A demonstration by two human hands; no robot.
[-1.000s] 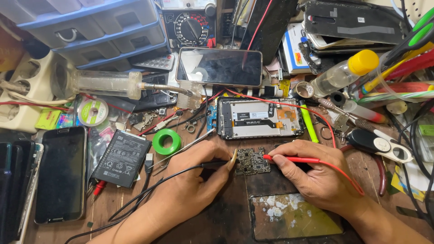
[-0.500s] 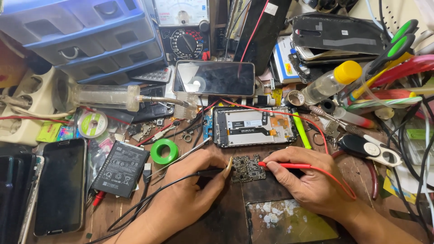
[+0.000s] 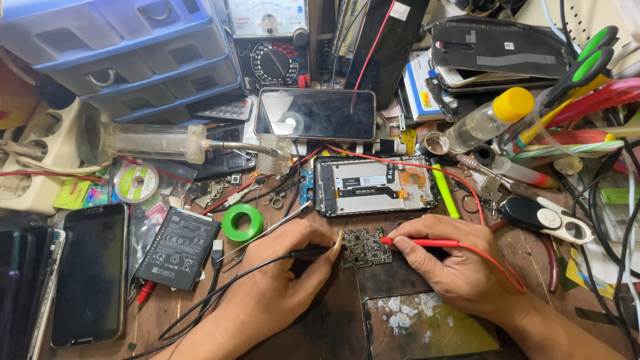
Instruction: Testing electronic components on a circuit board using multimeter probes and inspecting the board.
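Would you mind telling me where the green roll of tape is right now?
In the head view, the green roll of tape lies on the wooden bench left of centre, between the black phone battery and the left hand.

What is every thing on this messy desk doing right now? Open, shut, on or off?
Left hand: holds black probe on board.
Right hand: holds red probe on board.
Small dark circuit board: bare, flat on desk.
Opened phone frame: back off, insides showing.
Black phone above it: screen dark.
Blue plastic drawers: shut.
Yellow-capped clear bottle: capped, lying tilted.
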